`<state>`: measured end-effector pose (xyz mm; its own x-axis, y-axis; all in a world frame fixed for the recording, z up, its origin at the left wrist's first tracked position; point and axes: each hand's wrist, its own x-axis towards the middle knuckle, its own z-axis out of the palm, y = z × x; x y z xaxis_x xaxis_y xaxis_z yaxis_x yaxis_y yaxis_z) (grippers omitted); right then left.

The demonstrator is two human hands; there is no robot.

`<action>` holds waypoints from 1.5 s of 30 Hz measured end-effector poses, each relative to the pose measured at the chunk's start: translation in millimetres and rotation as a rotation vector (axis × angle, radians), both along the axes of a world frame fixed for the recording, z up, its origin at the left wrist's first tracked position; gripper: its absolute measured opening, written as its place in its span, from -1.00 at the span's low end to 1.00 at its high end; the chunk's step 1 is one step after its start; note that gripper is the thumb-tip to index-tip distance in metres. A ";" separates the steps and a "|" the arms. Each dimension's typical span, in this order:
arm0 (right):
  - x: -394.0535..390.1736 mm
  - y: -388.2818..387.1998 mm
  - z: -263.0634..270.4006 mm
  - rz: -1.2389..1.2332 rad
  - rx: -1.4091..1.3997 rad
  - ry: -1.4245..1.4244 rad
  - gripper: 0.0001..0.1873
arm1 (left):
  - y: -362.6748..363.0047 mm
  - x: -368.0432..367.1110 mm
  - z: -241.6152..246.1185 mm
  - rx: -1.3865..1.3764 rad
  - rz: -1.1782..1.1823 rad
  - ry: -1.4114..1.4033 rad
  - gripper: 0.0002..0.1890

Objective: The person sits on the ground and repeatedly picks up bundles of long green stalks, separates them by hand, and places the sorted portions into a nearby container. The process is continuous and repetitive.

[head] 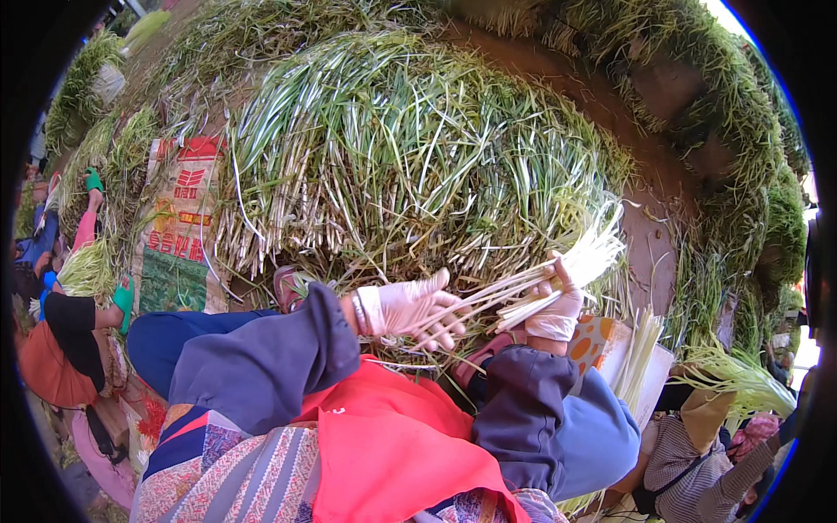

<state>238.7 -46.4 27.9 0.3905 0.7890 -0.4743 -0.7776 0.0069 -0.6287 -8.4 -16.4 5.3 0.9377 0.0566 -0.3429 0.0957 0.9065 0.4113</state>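
Note:
My right hand (556, 304), in a thin pale glove, is closed around a bunch of pale, leafy vegetable stalks (592, 252). The white leafy ends spread up to the right. A few longer stems stick out of the bunch down to the left and cross the fingers of my left hand (415, 310). That hand is gloved too, its palm turned up and fingers spread; whether it touches the stems is hard to tell. Just beyond both hands lies a wide heap of green-leaved stalks (418, 150), stem ends towards me.
More pale stalks (637, 366) lie on a white board (654, 376) beside my right knee. A printed sack (180, 229) is spread left of the heap. People sit nearby at the left (62, 340) and lower right (693, 464). Tall green piles (739, 144) stand at the right.

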 end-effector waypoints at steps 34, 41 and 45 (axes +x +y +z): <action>-17.6 8.9 13.5 0.012 0.665 0.546 -0.78 | -35.5 1.3 -78.1 1.197 -0.717 0.162 -0.51; -20.4 6.1 12.0 0.067 0.530 0.429 -0.77 | 29.6 1.4 -100.9 1.390 0.305 0.958 -0.69; -33.4 7.7 3.2 0.157 0.342 0.286 -0.74 | 21.7 21.4 -106.7 1.351 -0.012 0.895 -0.67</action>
